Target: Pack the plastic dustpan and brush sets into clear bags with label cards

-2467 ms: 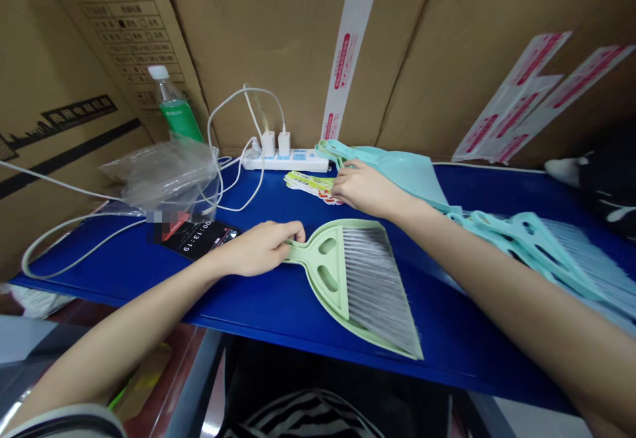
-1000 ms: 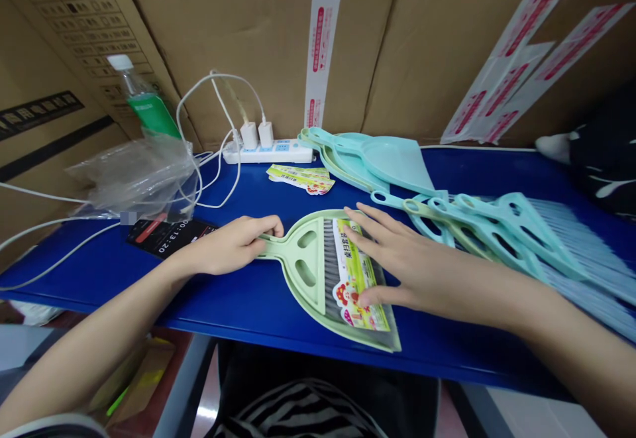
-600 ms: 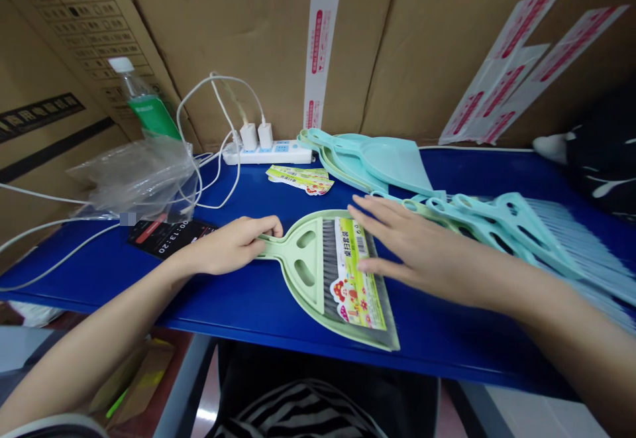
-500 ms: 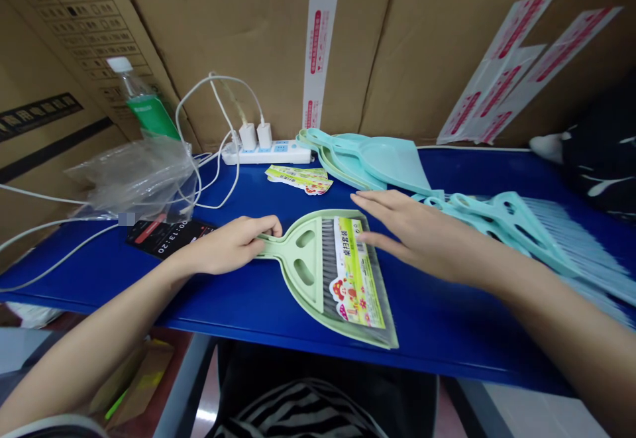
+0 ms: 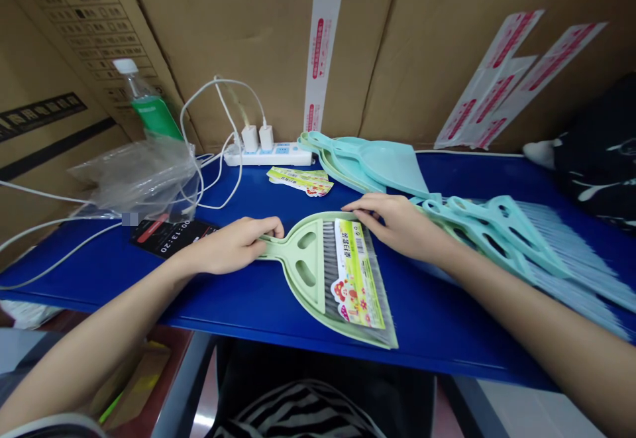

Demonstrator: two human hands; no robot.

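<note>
A light green dustpan (image 5: pixel 298 302) lies on the blue table with a matching hand brush (image 5: pixel 318 246) nested in it. Across the brush's grey bristles runs a yellow and white printed card label (image 5: pixel 358 272). My left hand (image 5: pixel 242 244) is closed around the stacked handles at the left. At the far right corner of the dustpan, my right hand (image 5: pixel 392 222) has its fingertips bent against the rim, thumb beside the label's upper end. Whether the rim is fully between thumb and fingers is partly hidden.
Blue dustpans (image 5: pixel 392 163) are stacked at the back, and several blue hand brushes (image 5: pixel 517 239) lie at the right. Loose labels (image 5: pixel 301 179), a power strip (image 5: pixel 278 154) with white cables, a phone (image 5: pixel 169 234), a plastic bag (image 5: pixel 134 176) and a bottle (image 5: pixel 154 116) occupy the back left.
My right hand has moved left and its fingers have bent in onto the dustpan's far corner. My left hand keeps its hold on the handles.
</note>
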